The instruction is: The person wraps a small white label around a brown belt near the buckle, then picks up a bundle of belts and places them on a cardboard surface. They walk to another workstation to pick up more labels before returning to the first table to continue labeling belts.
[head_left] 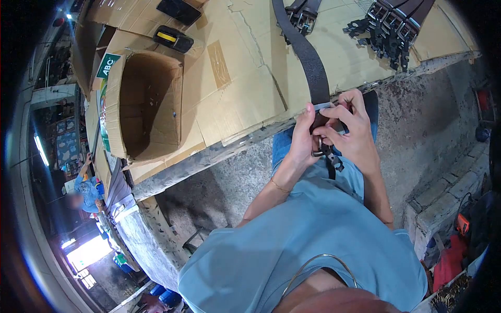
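A dark brown belt (310, 57) runs down over the table edge to my two hands. My left hand (302, 135) is closed around the belt near its buckle end, thumb pointing up beside a light grey band (322, 106) across the strap. Fingers of my right hand (356, 128) are bent and pinch at the belt from the other side; what lies between the fingertips is partly hidden. Below the hands hang a metal buckle (317, 147) and a black plastic piece (334, 159).
The cardboard-covered table (245, 88) holds an open carton (151, 104), a black and yellow object (173, 39), a dark phone-like slab (179, 10) and buckled belts (389, 26). Another person (86, 193) is at the far left. A stone ledge (443, 193) stands right.
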`<state>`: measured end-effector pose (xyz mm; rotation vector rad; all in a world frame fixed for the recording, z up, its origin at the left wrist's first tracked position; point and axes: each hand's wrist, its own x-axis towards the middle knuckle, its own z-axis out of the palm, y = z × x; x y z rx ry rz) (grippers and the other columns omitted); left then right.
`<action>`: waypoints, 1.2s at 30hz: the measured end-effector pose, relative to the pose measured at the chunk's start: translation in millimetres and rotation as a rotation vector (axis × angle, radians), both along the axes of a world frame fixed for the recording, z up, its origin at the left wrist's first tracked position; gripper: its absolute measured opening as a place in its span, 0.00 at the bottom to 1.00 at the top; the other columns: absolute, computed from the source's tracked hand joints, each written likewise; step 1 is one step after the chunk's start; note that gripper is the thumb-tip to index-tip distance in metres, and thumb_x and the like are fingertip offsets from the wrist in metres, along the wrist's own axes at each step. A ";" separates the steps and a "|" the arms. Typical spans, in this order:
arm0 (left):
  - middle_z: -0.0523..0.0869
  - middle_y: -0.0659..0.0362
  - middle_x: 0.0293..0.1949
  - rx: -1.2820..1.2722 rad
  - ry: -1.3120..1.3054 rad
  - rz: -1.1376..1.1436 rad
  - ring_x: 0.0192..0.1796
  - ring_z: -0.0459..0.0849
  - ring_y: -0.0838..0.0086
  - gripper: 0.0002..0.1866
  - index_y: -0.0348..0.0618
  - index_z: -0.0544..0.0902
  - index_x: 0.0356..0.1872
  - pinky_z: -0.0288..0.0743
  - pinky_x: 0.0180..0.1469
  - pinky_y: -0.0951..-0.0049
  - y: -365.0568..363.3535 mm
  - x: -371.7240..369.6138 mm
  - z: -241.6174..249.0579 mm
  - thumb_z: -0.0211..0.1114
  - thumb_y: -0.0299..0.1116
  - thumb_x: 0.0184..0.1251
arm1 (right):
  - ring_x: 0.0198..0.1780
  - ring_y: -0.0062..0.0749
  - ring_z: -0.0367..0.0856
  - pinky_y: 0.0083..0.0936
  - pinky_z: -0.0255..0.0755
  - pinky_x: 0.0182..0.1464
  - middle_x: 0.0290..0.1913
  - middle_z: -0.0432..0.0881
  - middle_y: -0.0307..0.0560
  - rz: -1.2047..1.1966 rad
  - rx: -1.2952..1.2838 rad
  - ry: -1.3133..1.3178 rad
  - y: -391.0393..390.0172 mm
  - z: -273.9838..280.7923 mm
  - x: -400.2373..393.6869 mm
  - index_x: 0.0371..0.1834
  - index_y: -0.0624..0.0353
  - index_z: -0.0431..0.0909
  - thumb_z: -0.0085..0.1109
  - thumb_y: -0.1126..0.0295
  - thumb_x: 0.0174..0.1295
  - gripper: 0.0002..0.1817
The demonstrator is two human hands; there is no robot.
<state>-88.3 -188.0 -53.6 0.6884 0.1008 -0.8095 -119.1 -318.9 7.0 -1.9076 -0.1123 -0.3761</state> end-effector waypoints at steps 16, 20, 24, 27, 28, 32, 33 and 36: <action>0.75 0.58 0.27 0.057 -0.046 0.077 0.22 0.72 0.80 0.31 0.32 0.74 0.40 0.66 0.21 0.81 -15.3 -6.7 26.6 0.45 0.58 0.69 | 0.40 0.24 0.68 0.22 0.69 0.40 0.40 0.66 0.42 -0.015 0.322 0.050 -9.0 -5.8 4.0 0.36 0.62 0.77 0.71 0.76 0.41 0.17; 0.76 0.58 0.26 0.023 -0.112 -0.027 0.24 0.75 0.73 0.35 0.36 0.73 0.46 0.71 0.26 0.74 -16.7 -6.4 30.6 0.35 0.63 0.69 | 0.40 0.20 0.71 0.16 0.68 0.36 0.41 0.72 0.41 -0.060 0.718 0.149 -10.9 -4.1 8.1 0.37 0.63 0.76 0.68 0.74 0.48 0.14; 0.77 0.53 0.35 0.091 -0.224 0.059 0.35 0.81 0.69 0.29 0.32 0.69 0.50 0.80 0.31 0.67 -23.2 -9.5 35.7 0.40 0.54 0.72 | 0.34 0.15 0.73 0.12 0.66 0.32 0.34 0.75 0.37 0.031 0.719 0.404 -14.6 -12.0 1.9 0.31 0.64 0.76 0.64 0.75 0.54 0.06; 0.78 0.52 0.41 0.177 -0.299 0.095 0.41 0.81 0.70 0.23 0.31 0.70 0.51 0.81 0.38 0.68 -20.5 -7.5 35.1 0.43 0.45 0.74 | 0.28 0.11 0.70 0.11 0.62 0.28 0.28 0.74 0.35 -0.042 0.665 0.211 -13.7 -20.6 4.6 0.26 0.63 0.75 0.62 0.75 0.56 0.06; 0.78 0.51 0.44 0.215 -0.402 0.048 0.45 0.81 0.70 0.19 0.31 0.70 0.51 0.81 0.41 0.69 -18.2 -6.0 34.5 0.46 0.40 0.74 | 0.26 0.10 0.68 0.11 0.61 0.25 0.27 0.73 0.34 -0.064 0.640 0.165 -14.9 -21.1 4.9 0.24 0.63 0.74 0.61 0.75 0.57 0.07; 0.82 0.55 0.36 0.396 -0.495 0.067 0.38 0.82 0.78 0.11 0.30 0.76 0.45 0.79 0.40 0.77 -11.6 -5.8 36.2 0.53 0.30 0.70 | 0.23 0.08 0.64 0.10 0.57 0.23 0.22 0.70 0.31 -0.022 0.640 0.267 -17.0 -18.7 5.8 0.23 0.61 0.73 0.60 0.73 0.58 0.09; 0.82 0.55 0.36 0.397 -0.495 0.069 0.38 0.82 0.78 0.11 0.30 0.76 0.45 0.79 0.40 0.77 -11.3 -5.6 36.7 0.53 0.30 0.70 | 0.22 0.08 0.64 0.11 0.57 0.22 0.21 0.69 0.31 -0.024 0.660 0.307 -15.8 -17.0 7.3 0.22 0.61 0.73 0.60 0.73 0.59 0.09; 0.83 0.57 0.30 0.516 -0.572 0.085 0.32 0.82 0.80 0.11 0.30 0.77 0.41 0.78 0.38 0.78 -13.4 -5.2 40.0 0.53 0.29 0.70 | 0.21 0.08 0.64 0.11 0.57 0.21 0.19 0.68 0.30 -0.024 0.627 0.353 -17.9 -16.1 10.0 0.22 0.61 0.73 0.59 0.72 0.59 0.10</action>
